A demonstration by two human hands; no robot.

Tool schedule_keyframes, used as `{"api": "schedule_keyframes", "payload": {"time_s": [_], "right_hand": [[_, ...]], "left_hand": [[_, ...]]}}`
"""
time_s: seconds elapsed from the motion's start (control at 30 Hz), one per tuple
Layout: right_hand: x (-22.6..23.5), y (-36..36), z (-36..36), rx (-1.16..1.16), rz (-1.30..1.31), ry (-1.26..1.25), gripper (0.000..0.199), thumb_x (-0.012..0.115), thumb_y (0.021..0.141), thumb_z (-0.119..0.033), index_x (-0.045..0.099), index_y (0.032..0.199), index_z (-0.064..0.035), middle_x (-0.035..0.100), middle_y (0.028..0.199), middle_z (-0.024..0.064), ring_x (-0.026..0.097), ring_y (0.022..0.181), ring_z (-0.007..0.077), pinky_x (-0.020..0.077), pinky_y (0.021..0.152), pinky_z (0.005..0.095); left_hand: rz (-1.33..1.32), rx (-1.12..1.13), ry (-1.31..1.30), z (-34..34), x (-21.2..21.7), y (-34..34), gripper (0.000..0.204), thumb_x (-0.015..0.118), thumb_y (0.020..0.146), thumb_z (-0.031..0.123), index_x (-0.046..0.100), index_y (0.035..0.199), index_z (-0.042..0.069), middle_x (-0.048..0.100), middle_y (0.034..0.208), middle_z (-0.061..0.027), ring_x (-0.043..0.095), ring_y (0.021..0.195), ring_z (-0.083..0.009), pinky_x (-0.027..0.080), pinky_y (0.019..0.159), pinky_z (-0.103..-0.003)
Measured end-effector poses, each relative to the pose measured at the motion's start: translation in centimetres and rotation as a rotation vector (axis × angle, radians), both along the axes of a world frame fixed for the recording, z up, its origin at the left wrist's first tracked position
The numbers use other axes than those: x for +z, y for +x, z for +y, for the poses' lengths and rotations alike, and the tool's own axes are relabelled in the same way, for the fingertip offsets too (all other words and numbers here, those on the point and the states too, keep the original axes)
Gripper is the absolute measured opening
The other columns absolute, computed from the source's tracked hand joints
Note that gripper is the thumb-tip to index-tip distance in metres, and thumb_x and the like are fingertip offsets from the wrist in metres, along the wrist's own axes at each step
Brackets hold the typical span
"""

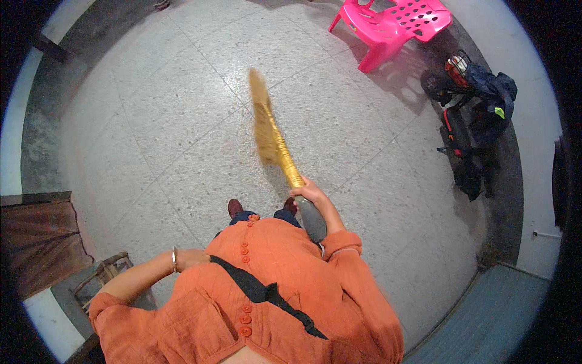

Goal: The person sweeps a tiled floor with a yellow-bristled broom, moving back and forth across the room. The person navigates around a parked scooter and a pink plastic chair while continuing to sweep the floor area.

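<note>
A broom (282, 154) with straw-coloured bristles and a ribbed golden handle slants away from me over the speckled floor (182, 121). My right hand (311, 192) is closed around its handle, just above the thick grey end, which lies close to my orange shirt (273, 249). The bristles look smeared and point to the far side; whether they touch the floor I cannot tell. My left hand (194, 258), with a bangle at the wrist, rests at my waist beside a black strap (239, 280). Its fingers are hidden.
A pink plastic chair (388, 30) stands at the far right. Nearer along the right wall sits a pile of dark bags (479, 121). A blue surface (485, 315) fills the near right corner. Brown cloth (39, 242) and a wooden frame (100, 273) are at left.
</note>
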State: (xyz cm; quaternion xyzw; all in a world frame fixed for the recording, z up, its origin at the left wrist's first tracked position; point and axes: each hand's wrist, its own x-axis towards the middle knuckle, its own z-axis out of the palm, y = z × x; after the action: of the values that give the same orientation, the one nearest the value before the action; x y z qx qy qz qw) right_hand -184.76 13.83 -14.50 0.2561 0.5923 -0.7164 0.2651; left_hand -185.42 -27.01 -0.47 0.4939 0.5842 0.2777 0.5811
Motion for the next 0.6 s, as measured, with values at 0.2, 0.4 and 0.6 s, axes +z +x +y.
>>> {"api": "schedule_keyframes", "payload": {"time_s": [0.2,0.4,0.6], "right_hand": [[-2.9,8.1,6.5,-0.300,-0.110,0.169,0.055,0.074,0.058,-0.007,0.050,0.108,-0.0046,0.056,0.083,0.0010,0.053,0.072,0.0125,0.0449,0.064,0.0283],[-8.6,12.7,12.8,-0.510,-0.185,0.461,0.036,0.067,0.063,-0.004,0.051,0.095,-0.0027,0.054,0.070,0.0054,0.053,0.052,0.0185,0.0452,0.043,0.0330],[-8.2,8.3,12.3,-0.540,-0.482,0.414,0.025,0.071,0.059,-0.010,0.058,0.079,-0.0035,0.055,0.066,0.0045,0.051,0.053,0.0178,0.0403,0.044,0.0320]], "left_hand": [[-0.038,-0.042,0.023,-0.7,-2.1,0.5,0.032,0.053,0.069,0.028,0.050,0.062,-0.003,0.054,0.067,-0.0226,0.051,0.059,-0.0369,0.037,0.048,-0.042],[0.008,-0.143,-0.090,1.3,1.0,-1.2,0.031,0.053,0.072,0.029,0.053,0.068,-0.002,0.056,0.069,-0.0211,0.053,0.062,-0.0372,0.039,0.051,-0.042],[-0.044,0.001,-0.047,-0.8,1.7,0.1,0.031,0.051,0.073,0.029,0.055,0.069,-0.001,0.057,0.071,-0.0208,0.055,0.064,-0.0365,0.040,0.053,-0.043]]}}
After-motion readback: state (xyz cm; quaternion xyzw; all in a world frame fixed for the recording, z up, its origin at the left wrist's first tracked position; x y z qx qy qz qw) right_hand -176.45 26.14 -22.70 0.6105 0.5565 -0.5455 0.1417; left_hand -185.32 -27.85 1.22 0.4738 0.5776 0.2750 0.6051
